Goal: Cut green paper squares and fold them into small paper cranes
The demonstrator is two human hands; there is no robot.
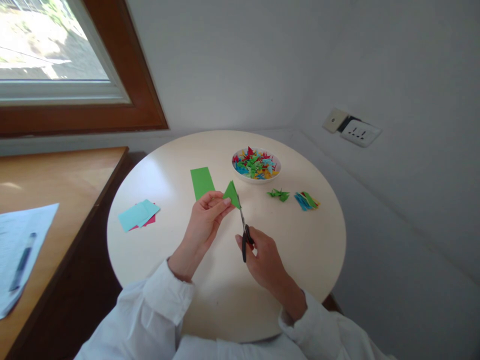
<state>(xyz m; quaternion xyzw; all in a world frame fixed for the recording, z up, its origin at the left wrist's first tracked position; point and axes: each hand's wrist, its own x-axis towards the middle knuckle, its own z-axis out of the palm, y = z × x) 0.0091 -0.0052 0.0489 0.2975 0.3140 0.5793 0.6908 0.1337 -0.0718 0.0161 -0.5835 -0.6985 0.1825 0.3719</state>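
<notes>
My left hand (204, 220) pinches a folded green paper triangle (231, 194) above the middle of the round table. In my right hand (267, 257) is a pair of black-handled scissors (244, 235), fingers in the loops. Its blades point up and away from me, along the right edge of the triangle; whether they have cut into it I cannot tell. Just behind my left hand lies a flat green paper strip (202, 182), its near end partly hidden by the fingers.
A white bowl (256, 180) of small colourful folded paper pieces stands at the back of the round table (168, 165). Green folded pieces (278, 195) and a multicoloured paper bundle (306, 201) lie at right. Light blue paper (137, 215) overlaps red paper at left. A wooden desk (75, 185) adjoins.
</notes>
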